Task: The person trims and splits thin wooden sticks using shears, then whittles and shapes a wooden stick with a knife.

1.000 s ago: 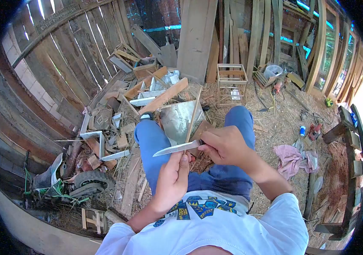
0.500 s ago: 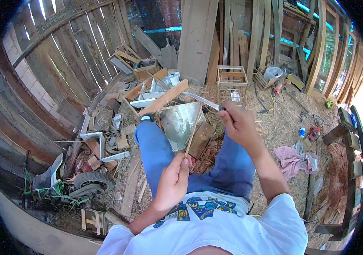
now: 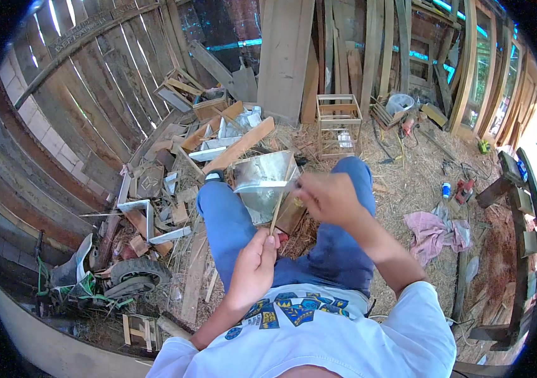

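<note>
A thin wooden stick [image 3: 277,211] rises from my left hand [image 3: 256,257], which is closed around its lower end between thumb and fingers. My right hand [image 3: 328,198] grips the handle of a knife. Its long blade [image 3: 262,186] points left, blurred by motion, and crosses the stick's upper part; whether it touches the stick I cannot tell. Behind the stick, between my knees, stands a dull metal sheet [image 3: 261,165]. A brown wooden block [image 3: 290,214] sits beside it, partly covered by my right hand.
Scrap wood [image 3: 240,146] is piled ahead and to the left. A small wheel [image 3: 139,269] lies at lower left. A wooden frame [image 3: 338,123] stands ahead. To the right are a pink cloth [image 3: 429,234], a blue can [image 3: 446,189] and a red tool [image 3: 465,191].
My right hand has swung the knife down and to the left, from above the stick to across it. My left hand keeps its hold on the stick, nearly in place.
</note>
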A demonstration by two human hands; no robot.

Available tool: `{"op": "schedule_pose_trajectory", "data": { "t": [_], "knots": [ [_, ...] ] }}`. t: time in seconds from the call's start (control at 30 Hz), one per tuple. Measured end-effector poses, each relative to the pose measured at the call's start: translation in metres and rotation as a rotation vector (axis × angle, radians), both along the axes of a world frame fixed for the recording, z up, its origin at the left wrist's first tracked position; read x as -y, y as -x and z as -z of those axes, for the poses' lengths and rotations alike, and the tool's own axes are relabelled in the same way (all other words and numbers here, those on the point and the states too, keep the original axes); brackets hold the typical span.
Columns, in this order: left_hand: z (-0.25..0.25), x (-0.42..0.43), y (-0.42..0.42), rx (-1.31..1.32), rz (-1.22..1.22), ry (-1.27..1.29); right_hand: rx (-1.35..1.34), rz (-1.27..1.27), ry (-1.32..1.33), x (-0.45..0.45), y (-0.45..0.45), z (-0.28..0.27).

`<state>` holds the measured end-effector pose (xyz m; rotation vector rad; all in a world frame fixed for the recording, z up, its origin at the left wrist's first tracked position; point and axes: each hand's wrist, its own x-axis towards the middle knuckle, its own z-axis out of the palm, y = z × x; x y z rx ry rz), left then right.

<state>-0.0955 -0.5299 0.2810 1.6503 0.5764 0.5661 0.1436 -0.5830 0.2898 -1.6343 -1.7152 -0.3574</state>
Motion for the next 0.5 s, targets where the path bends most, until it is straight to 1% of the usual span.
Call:
{"op": "schedule_pose_trajectory", "data": {
  "t": [0.03, 0.07, 0.13, 0.17, 0.23, 0.27, 0.3, 0.33, 0.37, 0.43, 0.5],
  "knots": [
    [-0.001, -0.001, 0.005, -0.029, 0.003, -0.007, -0.16, 0.117, -0.078, -0.006, -0.02, 0.018],
    [0.0, -0.002, 0.009, -0.035, 0.009, -0.004, -0.165, 0.124, -0.075, -0.006, -0.045, 0.022],
    [0.0, -0.006, 0.016, -0.038, -0.012, 0.066, -0.34, 0.47, -0.015, -0.007, -0.084, 0.016],
    [0.002, -0.011, 0.014, 0.001, -0.017, 0.152, -0.33, 0.465, -0.025, -0.008, -0.085, 0.016],
    [0.009, -0.025, 0.01, 0.001, -0.042, 0.122, -0.372, 0.319, -0.041, 0.002, -0.052, 0.02],
    [0.011, -0.029, 0.008, -0.002, -0.061, 0.094, -0.379, 0.321, -0.034, 0.007, -0.035, 0.019],
    [0.008, -0.031, 0.006, 0.041, -0.04, 0.181, -0.385, 0.191, 0.032, 0.01, -0.019, 0.011],
    [0.004, -0.029, 0.005, 0.04, -0.04, 0.184, -0.388, 0.059, 0.098, 0.012, -0.007, 0.009],
    [-0.002, -0.025, 0.004, 0.05, -0.031, 0.198, -0.387, 0.059, 0.1, 0.012, 0.0, 0.011],
    [-0.008, -0.021, 0.001, 0.065, -0.024, 0.207, -0.277, -0.109, 0.093, 0.01, 0.009, 0.011],
    [-0.01, -0.016, 0.001, 0.066, 0.028, 0.312, -0.237, -0.131, 0.107, 0.011, 0.017, 0.0]
  ]
}}
